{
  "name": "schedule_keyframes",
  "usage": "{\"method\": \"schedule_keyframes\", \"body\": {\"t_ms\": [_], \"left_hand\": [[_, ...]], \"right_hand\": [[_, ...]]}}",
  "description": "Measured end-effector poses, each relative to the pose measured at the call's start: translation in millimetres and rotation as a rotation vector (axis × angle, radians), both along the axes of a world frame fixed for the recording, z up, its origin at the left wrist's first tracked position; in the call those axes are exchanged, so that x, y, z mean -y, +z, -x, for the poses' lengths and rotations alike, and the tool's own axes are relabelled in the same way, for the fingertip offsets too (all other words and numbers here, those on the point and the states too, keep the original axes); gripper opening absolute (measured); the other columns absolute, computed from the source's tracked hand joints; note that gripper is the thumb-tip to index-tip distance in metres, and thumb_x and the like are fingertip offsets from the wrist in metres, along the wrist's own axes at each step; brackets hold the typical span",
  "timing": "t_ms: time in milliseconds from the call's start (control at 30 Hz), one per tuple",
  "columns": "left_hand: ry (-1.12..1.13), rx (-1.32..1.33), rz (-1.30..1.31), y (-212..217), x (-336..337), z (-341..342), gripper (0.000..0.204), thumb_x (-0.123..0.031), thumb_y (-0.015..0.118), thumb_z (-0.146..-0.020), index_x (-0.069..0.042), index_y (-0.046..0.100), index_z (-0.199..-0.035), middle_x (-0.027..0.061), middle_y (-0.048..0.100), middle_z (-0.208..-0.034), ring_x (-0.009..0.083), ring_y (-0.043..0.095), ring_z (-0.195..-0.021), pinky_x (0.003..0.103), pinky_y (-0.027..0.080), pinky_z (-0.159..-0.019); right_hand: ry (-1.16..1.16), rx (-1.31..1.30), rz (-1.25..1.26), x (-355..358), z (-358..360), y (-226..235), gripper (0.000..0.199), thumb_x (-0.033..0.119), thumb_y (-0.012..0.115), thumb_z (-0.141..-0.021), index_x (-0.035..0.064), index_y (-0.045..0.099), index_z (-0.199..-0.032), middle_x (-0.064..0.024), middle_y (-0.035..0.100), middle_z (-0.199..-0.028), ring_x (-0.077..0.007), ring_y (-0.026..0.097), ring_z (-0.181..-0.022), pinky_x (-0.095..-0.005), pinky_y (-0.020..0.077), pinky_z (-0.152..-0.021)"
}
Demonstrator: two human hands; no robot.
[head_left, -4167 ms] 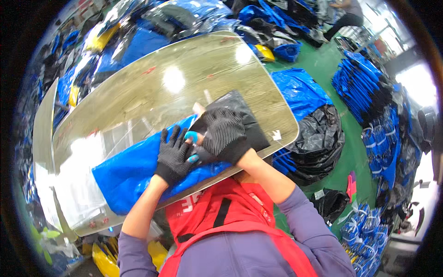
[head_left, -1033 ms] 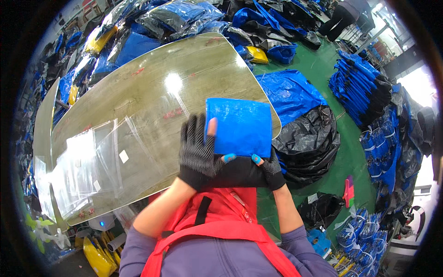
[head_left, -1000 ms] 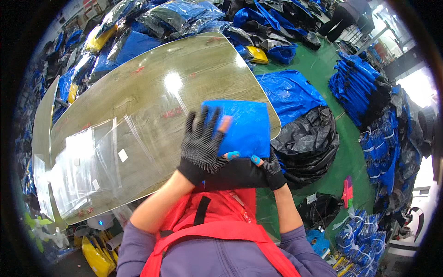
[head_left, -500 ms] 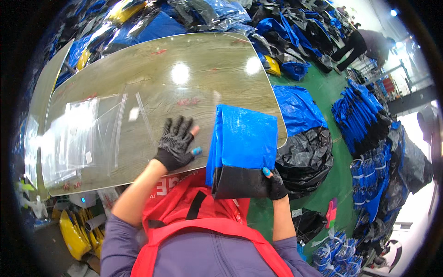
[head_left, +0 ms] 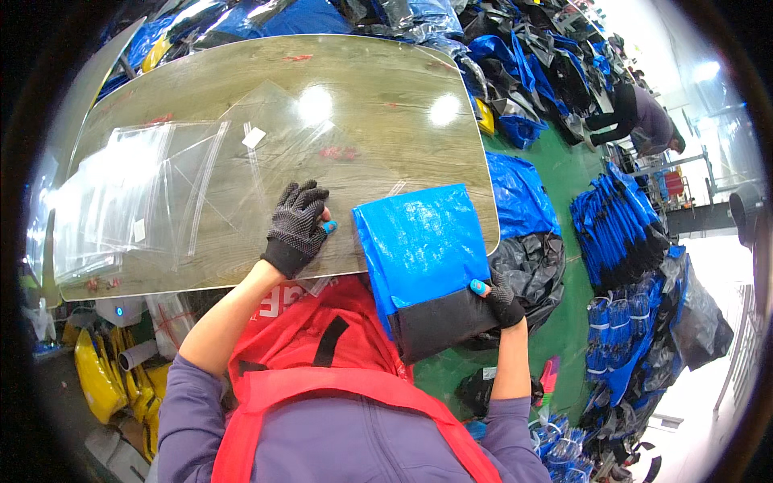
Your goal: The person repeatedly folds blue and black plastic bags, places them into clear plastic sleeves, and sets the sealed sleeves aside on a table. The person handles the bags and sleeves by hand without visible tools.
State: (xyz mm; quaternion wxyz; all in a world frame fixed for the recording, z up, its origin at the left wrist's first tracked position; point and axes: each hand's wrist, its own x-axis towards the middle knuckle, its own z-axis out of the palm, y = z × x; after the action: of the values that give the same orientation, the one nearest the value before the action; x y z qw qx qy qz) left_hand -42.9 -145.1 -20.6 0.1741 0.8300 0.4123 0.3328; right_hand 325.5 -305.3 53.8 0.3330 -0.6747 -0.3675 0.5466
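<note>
My right hand (head_left: 504, 302), in a black dotted glove with a blue-wrapped thumb, grips the lower right corner of a folded blue and black tarp bundle (head_left: 427, 249). The thumb lies on top; the other fingers are mostly hidden behind it. The bundle tilts over the table's front right edge. My left hand (head_left: 296, 228), gloved the same way, rests on the table (head_left: 386, 105) left of the bundle. Its fingers are drawn together, thumb against the index finger, on a clear plastic bag (head_left: 266, 113) that spreads out beneath it.
More clear plastic bags (head_left: 153, 185) overlap on the table's left. Blue and black tarps (head_left: 523, 193) lie on the green floor (head_left: 555, 161) to the right, with folded stacks (head_left: 612, 233) beyond. Yellow bundles (head_left: 101, 374) sit below the table. A person (head_left: 644, 117) bends at the far right.
My left hand's spread fingers have drawn together. A clear bag now lies at a slant beneath that hand. The tarp bundle has tilted in my right hand, and the view has shifted.
</note>
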Motion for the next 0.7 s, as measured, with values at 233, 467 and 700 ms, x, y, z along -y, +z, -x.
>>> {"method": "schedule_keyframes", "body": {"t_ms": [233, 467, 700], "left_hand": [[0.040, 0.108, 0.037, 2.1, -5.8, 4.6, 0.014, -0.012, 0.067, -0.077, -0.003, 0.060, -0.086, 0.0179, 0.060, -0.115, 0.0373, 0.052, -0.116, 0.047, 0.036, -0.103], [-0.129, 0.369, 0.521, 29.3, -21.4, 24.1, 0.015, -0.016, 0.061, -0.087, -0.003, 0.057, -0.089, 0.0164, 0.061, -0.113, 0.0247, 0.057, -0.106, 0.035, 0.043, -0.093], [-0.034, -0.020, 0.305, 74.0, 2.2, 71.4, 0.012, -0.005, 0.061, -0.080, -0.003, 0.054, -0.089, 0.0196, 0.061, -0.111, 0.0389, 0.056, -0.102, 0.043, 0.044, -0.090]], "right_hand": [[0.057, -0.105, -0.027, -12.7, -10.0, 12.7, 0.061, 0.029, 0.074, -0.080, 0.0014, 0.052, -0.129, -0.0081, 0.062, -0.114, -0.0165, 0.058, -0.100, -0.0322, 0.0473, -0.087], [0.190, -0.258, -0.094, -23.0, 118.5, 9.0, 0.059, 0.026, 0.070, -0.083, 0.0023, 0.050, -0.134, -0.0091, 0.057, -0.128, -0.0208, 0.054, -0.114, -0.0358, 0.0444, -0.097], [0.243, -0.045, -0.238, -83.8, 151.3, -27.5, 0.046, 0.041, 0.063, -0.089, 0.0011, 0.058, -0.111, -0.0091, 0.065, -0.097, -0.0210, 0.065, -0.087, -0.0313, 0.0522, -0.079]]}}
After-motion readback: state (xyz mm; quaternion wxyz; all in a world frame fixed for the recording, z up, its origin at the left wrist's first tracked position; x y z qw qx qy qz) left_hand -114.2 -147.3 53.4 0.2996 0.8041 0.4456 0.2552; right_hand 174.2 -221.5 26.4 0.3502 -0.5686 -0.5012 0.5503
